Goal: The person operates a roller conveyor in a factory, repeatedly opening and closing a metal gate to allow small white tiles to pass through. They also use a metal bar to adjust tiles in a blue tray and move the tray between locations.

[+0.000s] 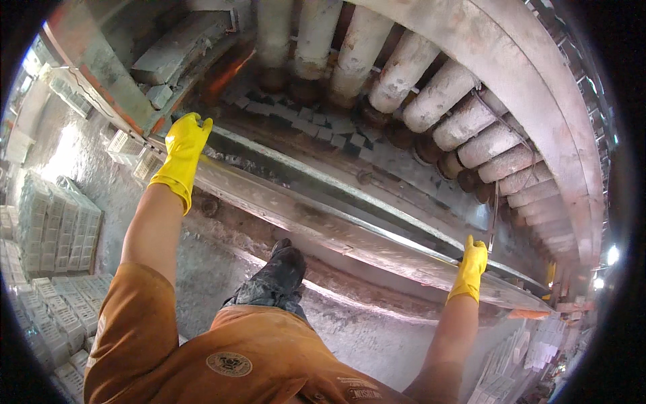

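My left hand [187, 151], in a yellow rubber glove, is closed at the left end of a long, narrow, pale-edged bar [323, 179]. Further right, my right hand [470, 268], gloved the same way, has its fingers curled at the bar's right part. The bar lies slantwise between both hands, along the near side of a long machine bed. Whether it is metal or stone I cannot tell. Below it runs the machine's wet, pale front ledge [296, 225]. My fingertips are partly hidden behind the gloves.
A row of thick, dusty cylinders [400, 71] stands over the bed, under a broad beam [511, 60]. Small dark blocks [316, 124] lie beneath them. Stacked pale blocks [57, 222] stand on the wet floor at left, with more stacks [501, 357] at lower right.
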Tool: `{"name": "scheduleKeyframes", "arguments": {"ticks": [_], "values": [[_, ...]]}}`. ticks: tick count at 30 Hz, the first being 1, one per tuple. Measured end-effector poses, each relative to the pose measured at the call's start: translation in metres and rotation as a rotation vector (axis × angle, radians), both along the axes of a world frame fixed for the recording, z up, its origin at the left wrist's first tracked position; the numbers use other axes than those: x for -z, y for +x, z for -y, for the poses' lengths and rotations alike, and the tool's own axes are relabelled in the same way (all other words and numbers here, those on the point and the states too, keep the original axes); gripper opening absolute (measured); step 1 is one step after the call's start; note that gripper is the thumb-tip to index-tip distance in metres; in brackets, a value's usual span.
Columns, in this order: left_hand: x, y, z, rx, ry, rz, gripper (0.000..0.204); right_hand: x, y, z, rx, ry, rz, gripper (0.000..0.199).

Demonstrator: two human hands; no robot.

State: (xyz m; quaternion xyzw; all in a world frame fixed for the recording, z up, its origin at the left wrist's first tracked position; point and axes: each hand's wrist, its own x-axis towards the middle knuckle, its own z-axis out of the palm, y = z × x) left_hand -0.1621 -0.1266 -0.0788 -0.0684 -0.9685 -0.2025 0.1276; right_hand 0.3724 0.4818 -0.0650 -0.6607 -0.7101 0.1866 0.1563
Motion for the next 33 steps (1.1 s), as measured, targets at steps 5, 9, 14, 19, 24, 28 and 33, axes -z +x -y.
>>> {"name": "scheduleKeyframes", "arguments": {"ticks": [5, 9, 14, 19, 24, 28, 33], "values": [[0.015, 0.010, 0.017, -0.032, 0.000, -0.010, 0.056, -0.001, 0.007, 0.022, -0.017, 0.024, 0.010, 0.050], [0.027, 0.015, 0.024, -0.020, 0.050, -0.003, 0.054, 0.012, 0.025, 0.017, -0.037, 0.097, 0.020, 0.051], [0.031, 0.024, 0.029, 0.020, 0.037, -0.082, 0.044, 0.024, 0.041, 0.014, -0.065, 0.149, 0.020, 0.051], [0.026, 0.040, 0.034, 0.013, -0.018, -0.147, 0.038, 0.007, 0.036, 0.044, -0.081, 0.118, 0.011, 0.051], [0.025, 0.044, 0.034, 0.021, 0.000, -0.103, 0.039, 0.005, 0.036, 0.045, -0.019, 0.094, 0.031, 0.052], [0.026, 0.047, 0.034, 0.028, 0.031, -0.118, 0.040, 0.007, 0.042, 0.045, -0.026, 0.088, 0.052, 0.051], [0.033, 0.041, 0.036, 0.063, 0.029, -0.130, 0.041, 0.008, 0.045, 0.044, -0.058, 0.157, 0.022, 0.051]]}}
